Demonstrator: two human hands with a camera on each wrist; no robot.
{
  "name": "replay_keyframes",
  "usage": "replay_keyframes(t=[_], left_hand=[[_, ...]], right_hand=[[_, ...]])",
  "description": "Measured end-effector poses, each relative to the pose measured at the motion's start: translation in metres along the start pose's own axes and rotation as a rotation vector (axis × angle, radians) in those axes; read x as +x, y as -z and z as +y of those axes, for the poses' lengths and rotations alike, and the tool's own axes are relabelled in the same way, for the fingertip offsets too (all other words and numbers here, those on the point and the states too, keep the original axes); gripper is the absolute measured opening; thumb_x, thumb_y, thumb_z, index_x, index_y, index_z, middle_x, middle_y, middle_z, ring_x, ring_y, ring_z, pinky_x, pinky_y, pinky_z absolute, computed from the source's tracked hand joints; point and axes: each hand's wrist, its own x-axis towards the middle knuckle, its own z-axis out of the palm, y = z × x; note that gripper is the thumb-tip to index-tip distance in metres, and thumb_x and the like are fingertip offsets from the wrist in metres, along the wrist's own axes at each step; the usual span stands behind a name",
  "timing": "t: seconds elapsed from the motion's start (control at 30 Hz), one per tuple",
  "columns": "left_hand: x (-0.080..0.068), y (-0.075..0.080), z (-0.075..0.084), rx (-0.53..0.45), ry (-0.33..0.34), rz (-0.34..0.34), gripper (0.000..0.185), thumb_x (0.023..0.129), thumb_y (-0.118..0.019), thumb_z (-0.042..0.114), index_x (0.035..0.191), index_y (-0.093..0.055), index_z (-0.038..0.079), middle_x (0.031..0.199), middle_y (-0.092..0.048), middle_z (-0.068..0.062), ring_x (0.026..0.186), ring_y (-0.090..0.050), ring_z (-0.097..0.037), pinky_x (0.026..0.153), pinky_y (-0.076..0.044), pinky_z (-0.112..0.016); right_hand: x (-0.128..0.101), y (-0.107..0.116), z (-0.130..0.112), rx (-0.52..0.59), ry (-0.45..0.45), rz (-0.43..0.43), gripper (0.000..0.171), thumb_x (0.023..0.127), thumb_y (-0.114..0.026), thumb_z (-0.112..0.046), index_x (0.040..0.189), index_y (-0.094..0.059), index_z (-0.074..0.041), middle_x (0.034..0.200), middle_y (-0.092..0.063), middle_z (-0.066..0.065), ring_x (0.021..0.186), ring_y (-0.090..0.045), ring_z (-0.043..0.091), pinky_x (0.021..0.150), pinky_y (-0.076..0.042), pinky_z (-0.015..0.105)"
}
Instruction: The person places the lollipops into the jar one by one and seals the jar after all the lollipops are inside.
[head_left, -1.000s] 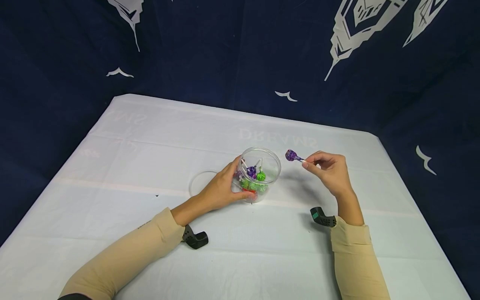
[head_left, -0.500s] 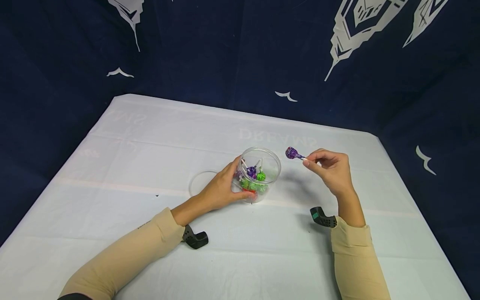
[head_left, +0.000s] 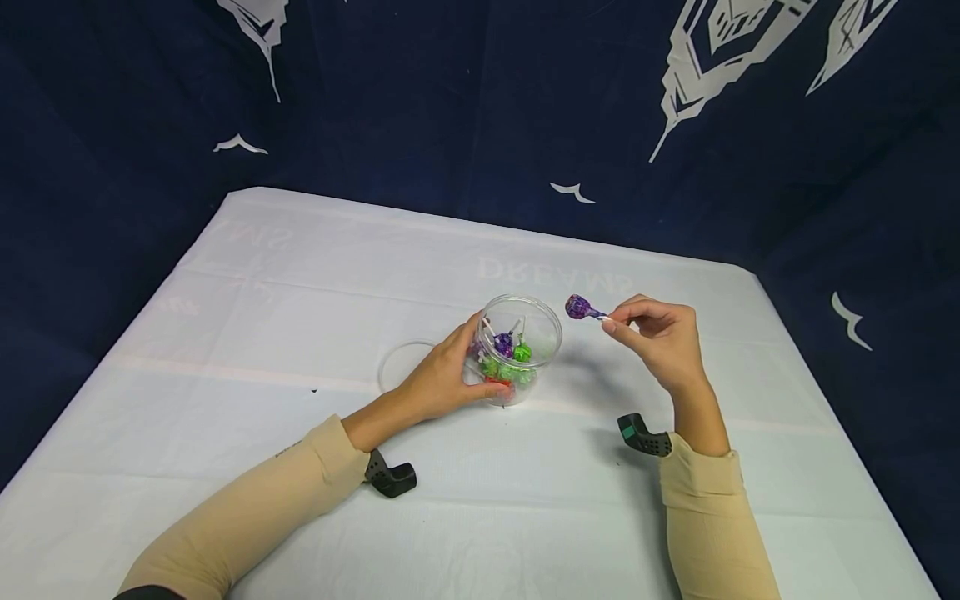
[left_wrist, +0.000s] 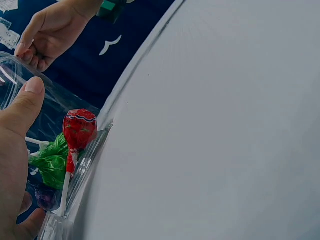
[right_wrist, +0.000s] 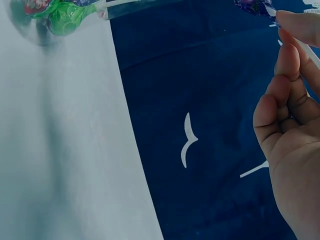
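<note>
My left hand (head_left: 438, 377) grips a clear plastic jar (head_left: 552, 337) from its left side, thumb across the front. Inside lie several wrapped lollipops: a red lollipop (left_wrist: 80, 129), green lollipops (left_wrist: 54, 162) and purple ones, some sticks pointing up. The jar's top is uncovered. Right of the jar, above the table, my right hand (head_left: 660, 342) pinches a purple lollipop (head_left: 578, 307) by its white stick between thumb and forefinger. Its wrapped head points left, just beyond the jar's rim. In the right wrist view the purple lollipop's head is cut off by the top edge.
A pale round ring, perhaps a lid (head_left: 390, 362), lies on the table left of the jar, partly behind my left hand. The white-covered table (head_left: 487, 517) spreads all around. A dark blue curtain (head_left: 420, 100) with white prints hangs behind it.
My right hand rose a little with the purple lollipop, then shifted slightly left toward the jar. The left hand and the jar have stayed in place.
</note>
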Motion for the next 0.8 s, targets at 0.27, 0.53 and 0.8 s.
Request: replay_keyframes(t=[0.27, 0.53, 0.8], left_hand=[[0.000, 0.000, 0.000, -0.004, 0.002, -0.001, 0.108, 0.078, -0.084, 0.041, 0.157, -0.019, 0.009, 0.151, -0.040, -0.015, 0.135, -0.043, -0.028, 0.111, -0.035, -0.042], [0.001, 0.000, -0.001, -0.011, 0.001, -0.004, 0.108, 0.078, -0.084, 0.041, 0.157, -0.019, 0.008, 0.151, -0.040, -0.015, 0.136, -0.043, -0.028, 0.111, -0.035, -0.042], [0.000, 0.000, -0.001, 0.000, 0.002, -0.007, 0.107, 0.079, -0.083, 0.041, 0.157, -0.019, 0.009, 0.151, -0.039, -0.015, 0.136, -0.043, -0.029, 0.111, -0.035, -0.043]], right_hand=[[0.001, -0.006, -0.003, 0.042, 0.029, -0.034, 0.011, 0.075, -0.065, 0.028, 0.078, -0.065, 0.017, 0.075, -0.068, 0.006, 0.075, -0.059, 0.016, 0.071, -0.051, 0.021], [0.004, -0.015, -0.005, 0.080, 0.082, -0.084, 0.014, 0.073, -0.064, 0.030, 0.079, -0.065, 0.017, 0.076, -0.068, 0.007, 0.077, -0.059, 0.017, 0.068, -0.051, 0.021], [0.006, -0.023, -0.003, 0.111, 0.090, -0.094, 0.015, 0.073, -0.064, 0.030, 0.079, -0.066, 0.017, 0.077, -0.068, 0.007, 0.076, -0.059, 0.017, 0.066, -0.050, 0.021]])
